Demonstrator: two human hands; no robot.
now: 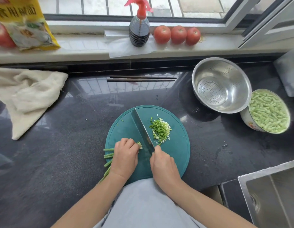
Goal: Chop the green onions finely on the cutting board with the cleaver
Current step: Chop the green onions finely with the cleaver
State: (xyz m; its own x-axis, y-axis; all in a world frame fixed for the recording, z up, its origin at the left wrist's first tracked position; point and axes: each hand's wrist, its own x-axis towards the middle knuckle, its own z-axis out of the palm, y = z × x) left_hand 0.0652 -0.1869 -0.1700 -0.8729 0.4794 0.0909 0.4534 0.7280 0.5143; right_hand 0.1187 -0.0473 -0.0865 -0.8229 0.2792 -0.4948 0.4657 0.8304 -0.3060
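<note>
A round teal cutting board (175,150) lies on the dark counter in front of me. My left hand (125,156) presses down on a bunch of green onions (108,155), fingers curled over the stalks; their cut ends poke out beside the blade. My right hand (162,163) grips the handle of the cleaver (142,129), whose blade stands on edge across the board right next to my left fingers. A pile of finely chopped green onion (160,130) sits to the right of the blade. The handle is hidden in my fist.
A steel colander (221,84) and a bowl of cut green beans (269,111) stand at the right. Chopsticks (141,79) lie behind the board, a cloth (27,94) at the left, a sink (274,191) at lower right. A sauce bottle (139,30), tomatoes (177,34) and a yellow bag (26,23) line the sill.
</note>
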